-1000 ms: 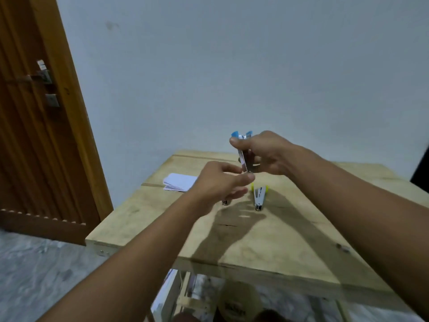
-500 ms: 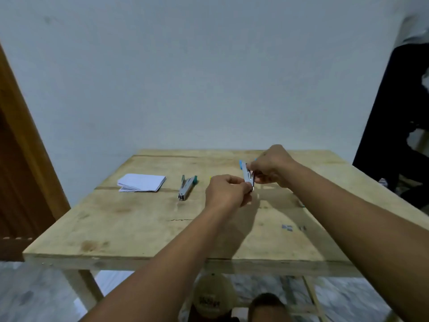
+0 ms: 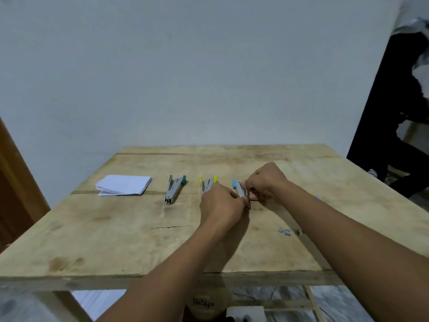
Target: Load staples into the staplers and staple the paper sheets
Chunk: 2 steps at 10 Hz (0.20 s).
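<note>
Three small metal staplers lie in a row on the wooden table [image 3: 116,240]. The green-handled stapler [image 3: 173,190] is on the left. The yellow-handled stapler [image 3: 207,184] is in the middle, partly behind my left hand [image 3: 221,205]. The blue-handled stapler [image 3: 240,189] is on the right, low over the table, held between both hands. My right hand [image 3: 267,182] grips its side and my left hand pinches its near end. A stack of white paper sheets [image 3: 124,185] lies further left. Loose staple strips [image 3: 285,230] lie near my right forearm.
A white wall rises behind the table. A wooden door [image 3: 14,182] stands at the left. A dark doorway with hanging cloth [image 3: 399,112] is at the right. Under the front table edge I see a jar lid [image 3: 204,303] and a white box.
My view has swung right and down. Both hands have lowered the blue stapler from mid-air to just above the table, right of the yellow one. The green and yellow staplers have not moved.
</note>
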Available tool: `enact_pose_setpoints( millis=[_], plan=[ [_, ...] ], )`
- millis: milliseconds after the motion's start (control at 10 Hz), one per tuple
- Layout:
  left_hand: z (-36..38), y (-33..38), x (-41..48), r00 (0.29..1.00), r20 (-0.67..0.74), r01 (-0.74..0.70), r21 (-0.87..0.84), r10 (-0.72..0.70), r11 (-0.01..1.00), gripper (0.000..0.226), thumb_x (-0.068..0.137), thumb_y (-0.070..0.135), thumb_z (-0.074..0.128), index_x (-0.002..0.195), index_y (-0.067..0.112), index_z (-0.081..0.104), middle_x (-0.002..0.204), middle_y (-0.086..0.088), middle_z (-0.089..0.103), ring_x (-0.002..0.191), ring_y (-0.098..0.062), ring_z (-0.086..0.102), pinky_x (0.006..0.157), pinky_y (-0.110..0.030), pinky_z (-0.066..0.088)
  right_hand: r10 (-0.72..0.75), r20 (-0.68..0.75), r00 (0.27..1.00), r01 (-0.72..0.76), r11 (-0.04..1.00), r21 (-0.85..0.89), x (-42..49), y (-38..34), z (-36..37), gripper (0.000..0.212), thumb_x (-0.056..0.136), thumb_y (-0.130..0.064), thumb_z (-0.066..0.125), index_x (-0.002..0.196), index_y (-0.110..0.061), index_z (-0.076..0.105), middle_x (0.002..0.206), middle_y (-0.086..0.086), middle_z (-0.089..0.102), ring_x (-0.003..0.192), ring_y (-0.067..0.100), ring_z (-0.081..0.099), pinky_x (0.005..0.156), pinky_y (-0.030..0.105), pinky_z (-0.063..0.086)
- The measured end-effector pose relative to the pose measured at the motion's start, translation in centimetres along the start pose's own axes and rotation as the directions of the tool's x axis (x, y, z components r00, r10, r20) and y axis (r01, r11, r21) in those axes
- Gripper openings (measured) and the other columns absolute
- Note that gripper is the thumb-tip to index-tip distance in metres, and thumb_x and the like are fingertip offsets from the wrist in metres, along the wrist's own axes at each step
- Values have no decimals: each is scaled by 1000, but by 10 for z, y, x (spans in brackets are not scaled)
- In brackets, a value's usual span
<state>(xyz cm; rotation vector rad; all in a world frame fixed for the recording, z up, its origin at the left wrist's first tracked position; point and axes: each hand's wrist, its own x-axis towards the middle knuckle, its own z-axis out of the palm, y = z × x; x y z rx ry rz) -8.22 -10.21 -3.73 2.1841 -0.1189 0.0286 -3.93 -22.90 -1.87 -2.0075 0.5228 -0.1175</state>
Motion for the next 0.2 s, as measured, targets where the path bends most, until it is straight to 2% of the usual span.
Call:
enact_pose_setpoints(
  millis=[100,200],
  plan=[
    [3,-1,0,1000,-15,-23,15,23,1000,24,89,33,64,83,14,78,72,-7,74,76,-22,70,76,-36,56,-1,7,1000,0,999,46,-1,2,1,17,79,-4,76,73,8,65,65,18,64,45,23,64,58,35,61],
    [0,-1,-8,999,-27,-49,-88,47,995,26,92,37,60,86,17,75,73,-3,73,74,-19,69,74,-35,55,-19,-4,1000,20,997,73,-2,6,-4,17,84,-6,71,84,10,67,70,17,65,56,27,66,71,46,62]
  ],
)
